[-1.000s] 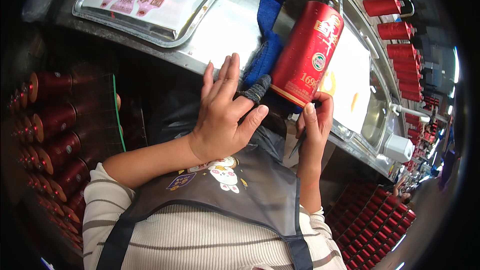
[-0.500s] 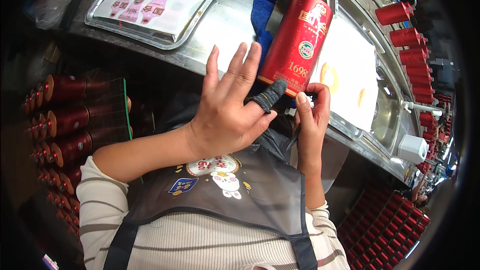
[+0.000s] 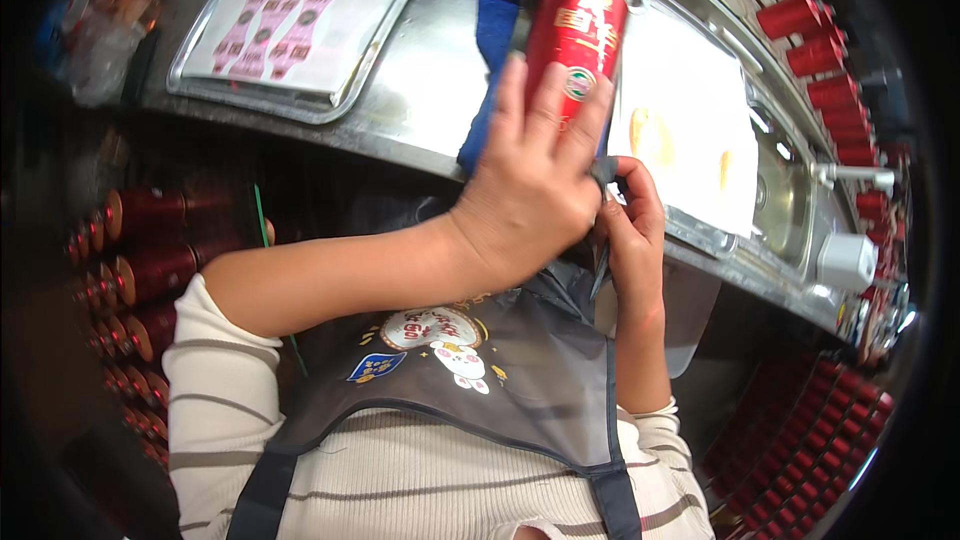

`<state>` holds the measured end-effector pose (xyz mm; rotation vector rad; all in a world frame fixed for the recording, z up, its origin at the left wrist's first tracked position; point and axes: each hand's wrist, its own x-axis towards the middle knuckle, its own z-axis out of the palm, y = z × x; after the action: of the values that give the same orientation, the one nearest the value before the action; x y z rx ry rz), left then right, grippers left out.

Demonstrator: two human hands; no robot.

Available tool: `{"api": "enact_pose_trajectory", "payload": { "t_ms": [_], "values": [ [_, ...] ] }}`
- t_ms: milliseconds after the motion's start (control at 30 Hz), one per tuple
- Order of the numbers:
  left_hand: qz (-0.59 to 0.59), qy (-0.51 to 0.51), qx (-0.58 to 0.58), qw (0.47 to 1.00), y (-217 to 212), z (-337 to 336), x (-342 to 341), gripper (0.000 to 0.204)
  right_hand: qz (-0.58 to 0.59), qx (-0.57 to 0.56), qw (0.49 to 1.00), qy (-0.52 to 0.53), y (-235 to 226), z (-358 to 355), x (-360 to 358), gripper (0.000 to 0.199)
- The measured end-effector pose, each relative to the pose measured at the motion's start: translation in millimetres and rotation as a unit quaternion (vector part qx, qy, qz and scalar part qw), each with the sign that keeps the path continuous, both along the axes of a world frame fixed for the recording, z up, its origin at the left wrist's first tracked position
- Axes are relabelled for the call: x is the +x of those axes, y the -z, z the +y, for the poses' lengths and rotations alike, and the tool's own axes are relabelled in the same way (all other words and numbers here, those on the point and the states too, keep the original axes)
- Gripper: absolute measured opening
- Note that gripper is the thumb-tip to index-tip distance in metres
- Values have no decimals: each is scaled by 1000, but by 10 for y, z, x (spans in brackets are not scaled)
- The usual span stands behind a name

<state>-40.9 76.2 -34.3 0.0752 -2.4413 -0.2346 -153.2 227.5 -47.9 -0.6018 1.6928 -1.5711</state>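
Note:
A glossy red bottle (image 3: 590, 30) with gold print and a round green-and-white emblem leans at a tilt at the counter's front, a blue cloth (image 3: 497, 25) beside it. My left hand (image 3: 535, 180) lies over the lower part of the bottle, fingers stretched out along it and hiding its base. At the bottle's lower right corner is my right hand (image 3: 635, 225), thumb and bent fingers pressed together. A small white bit shows by those fingertips, too small to name. The dark wrap on a left-hand finger is mostly hidden.
On the left, a clear tray (image 3: 325, 112) holds a sheet of pink labels (image 3: 275, 30). White paper (image 3: 695, 110) lies to the right, before a metal sink (image 3: 782, 175) with a tap (image 3: 850, 175). Red bottles (image 3: 150, 275) stack below left; more stacked bottles (image 3: 800, 440) stand lower right.
My left hand has moved right and up onto the lower part of the bottle. My right hand stays near the bottle's base. The view has shifted slightly.

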Motion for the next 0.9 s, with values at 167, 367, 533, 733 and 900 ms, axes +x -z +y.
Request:
{"api": "enact_pose_trajectory", "payload": {
  "t_ms": [167,367,533,733,900],
  "values": [
    [-2,19,244,970,111,-234,119,59,88,33,995,-24,-39,7,26,24],
    [18,27,228,973,315,-240,370,63,-1,61,997,-39,-218,3,-102,16],
    [-25,30,194,980,396,-264,598,48,-46,42,997,-41,-313,54,-190,15],
    [-37,48,129,990,313,-320,541,46,-67,23,997,-16,-169,11,-159,15],
    [-49,61,83,993,168,-340,460,48,-108,26,994,-25,-196,17,-195,11]
  ]
}}
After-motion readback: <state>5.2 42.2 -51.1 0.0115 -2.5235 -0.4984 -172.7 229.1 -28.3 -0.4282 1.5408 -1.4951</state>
